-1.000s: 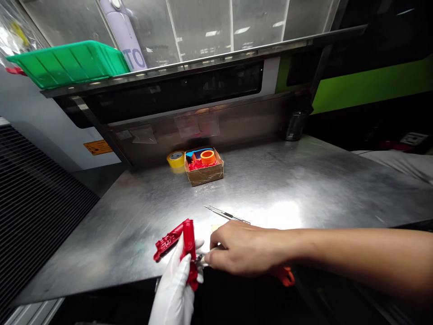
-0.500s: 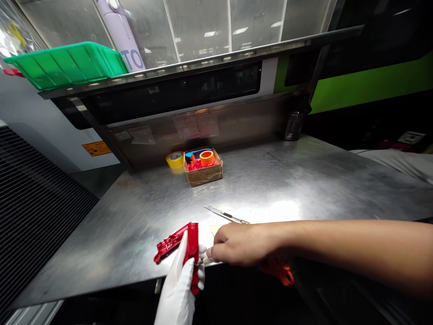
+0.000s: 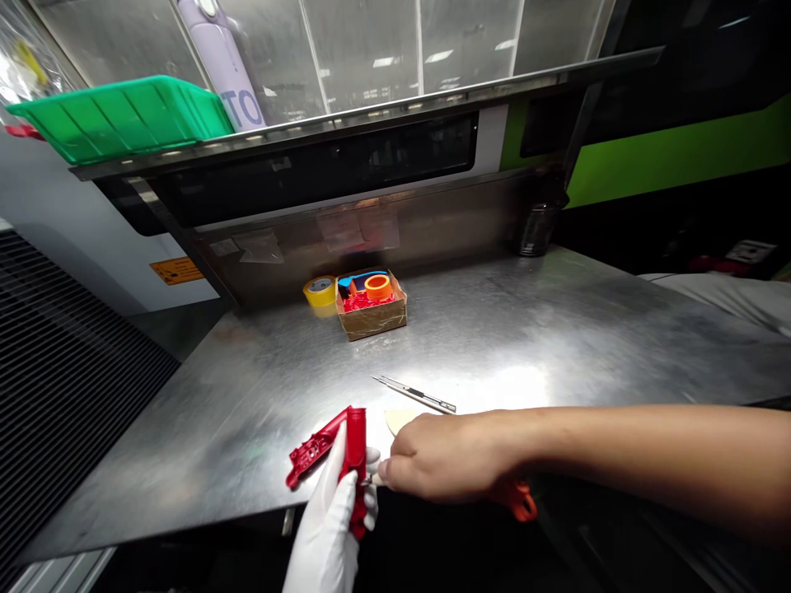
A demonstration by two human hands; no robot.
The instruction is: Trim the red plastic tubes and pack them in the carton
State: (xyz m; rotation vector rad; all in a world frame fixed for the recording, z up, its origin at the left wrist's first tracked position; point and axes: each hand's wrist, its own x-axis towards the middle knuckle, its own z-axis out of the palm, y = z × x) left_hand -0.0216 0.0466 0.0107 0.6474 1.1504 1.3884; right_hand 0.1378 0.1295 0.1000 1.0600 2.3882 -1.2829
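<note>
Stainless-steel workbench (image 3: 507,346) fills the middle of the view, scuffed and brightly lit, beneath a dark shelf carrying a green plastic crate (image 3: 117,115). Toward the back of the bench sits a small cardboard box (image 3: 371,323) of red and orange pieces, with a yellow tape roll (image 3: 320,291) just beside it on the left. Closer in, a slim steel utility knife (image 3: 414,394) lies on the metal, its long axis running diagonally.

Near the front edge, a red plastic bracket (image 3: 355,449) is held just above the bench. Its straight bar stands nearly upright, and a latticed arm branches from its upper end down toward the lower left. A white-gloved left hand (image 3: 325,535) wraps around the bar, with fingertips showing on its right side. The bare right hand (image 3: 442,457) reaches in from the right, fingers pressed together and pinching a thin pale tool (image 3: 374,478), whose tip sits at the bar; any contact is too small to tell. A cream scrap (image 3: 399,420) lies just past the knuckles, and an orange-red piece (image 3: 522,502) shows beneath the wrist.
</note>
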